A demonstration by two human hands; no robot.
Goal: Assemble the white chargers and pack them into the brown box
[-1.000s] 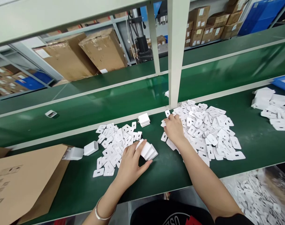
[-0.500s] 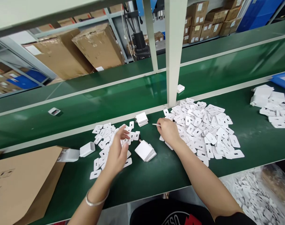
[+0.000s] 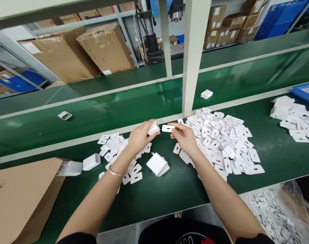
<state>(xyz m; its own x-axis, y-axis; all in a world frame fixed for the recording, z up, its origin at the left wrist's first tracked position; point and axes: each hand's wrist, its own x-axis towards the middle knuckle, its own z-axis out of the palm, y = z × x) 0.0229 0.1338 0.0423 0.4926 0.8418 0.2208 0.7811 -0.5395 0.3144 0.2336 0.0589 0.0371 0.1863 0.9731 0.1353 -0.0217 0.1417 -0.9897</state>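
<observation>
My left hand (image 3: pixel 139 136) is closed round a white charger (image 3: pixel 153 128) above the green bench, its far end hidden by my fingers. Just to the right, my right hand (image 3: pixel 185 136) pinches a small white cover plate (image 3: pixel 167 128) with a dark slot in it; a narrow gap separates plate and charger. Under and beside my right forearm spreads a big pile of such plates (image 3: pixel 220 142). A smaller heap of plates (image 3: pixel 136 169) lies partly behind my left arm. Between my arms, white chargers (image 3: pixel 157 164) rest stacked on the bench.
An open cardboard box (image 3: pixel 24 200) stands at the left, with white charger housings (image 3: pixel 91 162) by its mouth. Ahead, a green belt (image 3: pixel 113 117) carries single white chargers (image 3: pixel 207 94) past a cream post (image 3: pixel 193 57). More white parts (image 3: pixel 294 117) and a blue tray (image 3: pixel 307 93) are at right.
My left hand has moved up and right and taken hold of the charger. My right hand has turned the plate to show its slot. Chargers on the belt have shifted right.
</observation>
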